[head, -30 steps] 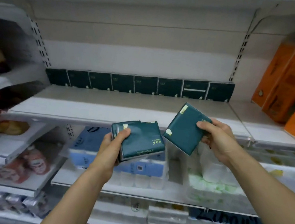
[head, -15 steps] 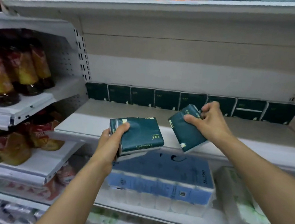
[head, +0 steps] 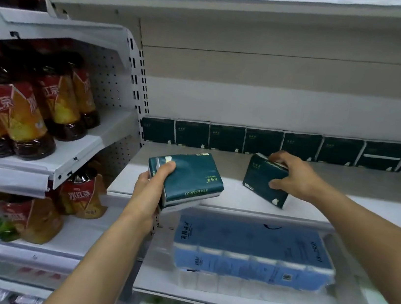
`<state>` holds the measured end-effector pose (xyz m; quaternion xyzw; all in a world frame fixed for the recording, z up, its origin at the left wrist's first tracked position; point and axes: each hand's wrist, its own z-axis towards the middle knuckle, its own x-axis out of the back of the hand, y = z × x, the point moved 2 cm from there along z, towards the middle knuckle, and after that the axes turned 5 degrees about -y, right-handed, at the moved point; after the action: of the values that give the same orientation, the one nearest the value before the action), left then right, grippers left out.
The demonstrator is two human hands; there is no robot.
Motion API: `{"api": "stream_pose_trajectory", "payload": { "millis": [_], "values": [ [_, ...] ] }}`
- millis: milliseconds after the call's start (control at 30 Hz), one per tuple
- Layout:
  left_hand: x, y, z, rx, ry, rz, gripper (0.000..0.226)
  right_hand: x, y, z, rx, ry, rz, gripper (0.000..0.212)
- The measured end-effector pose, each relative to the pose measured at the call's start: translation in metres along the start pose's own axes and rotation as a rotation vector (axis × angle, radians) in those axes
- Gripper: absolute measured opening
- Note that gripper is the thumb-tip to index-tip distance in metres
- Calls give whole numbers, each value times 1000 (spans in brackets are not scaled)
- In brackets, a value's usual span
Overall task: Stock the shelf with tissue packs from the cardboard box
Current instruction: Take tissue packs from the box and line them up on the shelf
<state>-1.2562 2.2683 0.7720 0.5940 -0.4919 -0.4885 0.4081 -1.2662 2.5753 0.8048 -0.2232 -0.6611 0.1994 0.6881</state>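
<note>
**At the shelf's front edge: two grips, tissue packs grasped**

Off the shelf [head: 344, 182] front edge, stacked packs [head: 188, 178] are clasped by the left grip [head: 148, 193]. Rightward, one tilted pack [head: 261, 179] is grasped over the shelf by the right grip [head: 291, 176]; a pack row [head: 283, 145] is lined along the back edge.

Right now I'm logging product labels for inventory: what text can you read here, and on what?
"COMFORTABLE": side of the tissue pack held in the left hand.
"冰红茶": labels of the iced tea bottles on the left shelves.
Small print on the tissue pack in the right hand, the back row of packs and the blue tissue bundle: too blurred.
</note>
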Motion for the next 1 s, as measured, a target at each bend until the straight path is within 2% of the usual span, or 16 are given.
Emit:
{"api": "stream_pose_trajectory", "payload": {
  "millis": [300, 500, 733, 1000],
  "values": [
    [23, 6, 31, 32, 17, 3, 51, -37, -26, 34, 75, 79, -33, 43],
    [51, 24, 55, 48, 64, 44, 45, -70, -60, 85, 240, 47, -136, 45],
    [70, 39, 85, 139, -15, 154, 33, -101, -92, 151, 394, -3, -119, 43],
    [94, 31, 104, 168, -85, 165, 36, -125, -115, 193, 595, -12, -127, 46]
  ]
}}
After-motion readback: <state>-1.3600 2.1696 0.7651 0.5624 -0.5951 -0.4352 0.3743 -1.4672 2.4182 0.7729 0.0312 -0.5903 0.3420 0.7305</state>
